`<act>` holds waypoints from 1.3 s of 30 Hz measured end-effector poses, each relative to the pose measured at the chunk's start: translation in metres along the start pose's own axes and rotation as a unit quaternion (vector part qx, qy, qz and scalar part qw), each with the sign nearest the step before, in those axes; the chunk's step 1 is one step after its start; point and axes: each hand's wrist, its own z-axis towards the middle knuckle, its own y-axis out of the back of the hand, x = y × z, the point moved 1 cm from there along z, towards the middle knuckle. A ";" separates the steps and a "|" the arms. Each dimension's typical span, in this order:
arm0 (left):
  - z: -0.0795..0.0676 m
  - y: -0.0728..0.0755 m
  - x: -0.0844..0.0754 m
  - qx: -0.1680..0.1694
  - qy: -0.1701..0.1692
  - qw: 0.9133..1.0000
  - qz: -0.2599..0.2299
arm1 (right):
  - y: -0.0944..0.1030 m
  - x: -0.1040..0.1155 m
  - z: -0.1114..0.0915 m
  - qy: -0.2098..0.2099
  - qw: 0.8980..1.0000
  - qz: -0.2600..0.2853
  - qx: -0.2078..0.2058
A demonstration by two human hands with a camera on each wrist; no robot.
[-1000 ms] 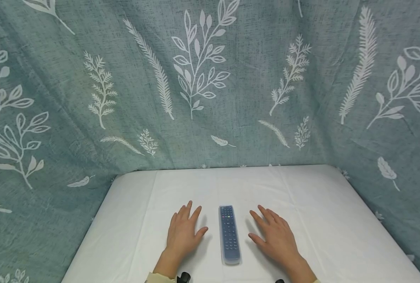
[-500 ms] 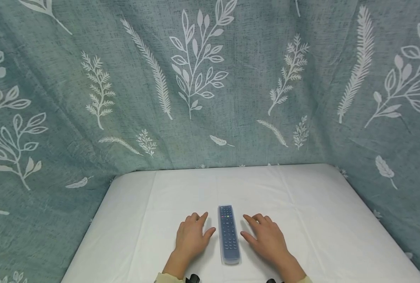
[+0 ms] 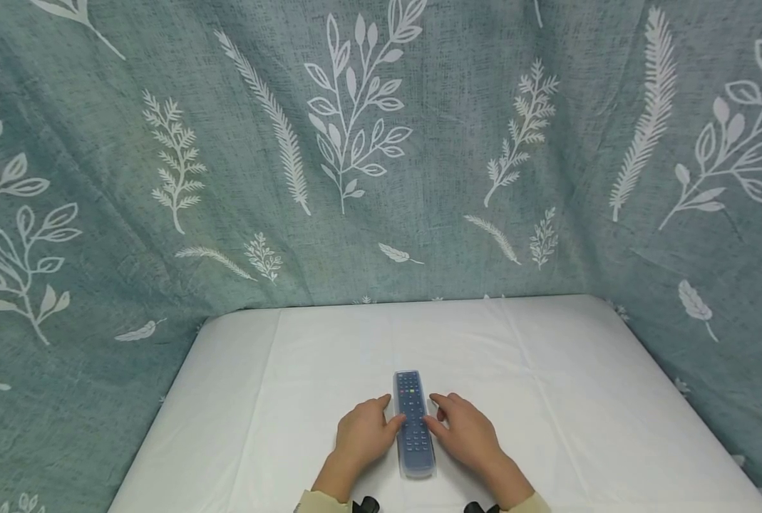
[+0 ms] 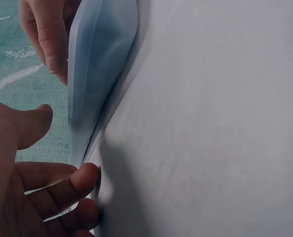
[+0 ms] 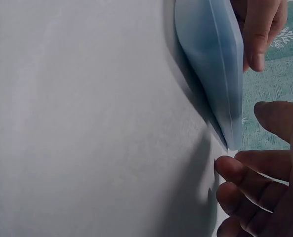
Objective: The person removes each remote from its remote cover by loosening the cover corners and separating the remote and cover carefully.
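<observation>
A blue remote control (image 3: 415, 449) in a clear sleeve lies lengthwise on the white-covered table, between both hands. My left hand (image 3: 361, 433) is at its left side, thumb tip overlapping that edge in the head view. From the right, my right hand (image 3: 467, 432) mirrors this, its thumb at the opposite edge. The left wrist view shows the remote's pale blue side, with the left thumb (image 4: 35, 123) apart from it and bent fingers near the cloth. A similar gap shows by the right thumb (image 5: 274, 116) in the right wrist view.
White cloth (image 3: 291, 370) covers the table around the remote. A green curtain (image 3: 445, 142) with white leaf prints hangs behind the table and along both sides. Black wrist cameras sit at the cuffs, at the bottom of the head view.
Both hands have moved inward from either side, up to the remote's edges, and their spread fingers have bent. The remote stays on the table; the head view has shifted slightly.
</observation>
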 end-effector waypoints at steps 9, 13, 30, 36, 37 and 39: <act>0.000 -0.006 -0.007 0.004 -0.004 1.000 0.027 | -0.003 0.005 0.003 -0.002 1.000 0.024 0.001; 0.000 -0.007 -0.008 -0.002 -0.012 0.999 0.045 | -0.004 0.008 0.002 0.004 1.000 0.015 0.005; -0.002 -0.005 -0.009 -0.004 -0.022 0.999 0.049 | -0.009 0.008 -0.001 0.011 1.000 -0.010 0.009; -0.003 -0.009 -0.007 -0.002 -0.017 0.999 0.028 | -0.008 0.008 -0.003 0.012 1.000 -0.013 0.006; -0.004 -0.009 -0.007 -0.005 -0.018 0.999 0.026 | -0.008 0.008 -0.003 0.013 1.000 -0.012 0.005; -0.005 -0.010 -0.006 -0.010 -0.021 0.999 0.023 | -0.008 0.009 -0.003 0.014 1.000 -0.011 0.003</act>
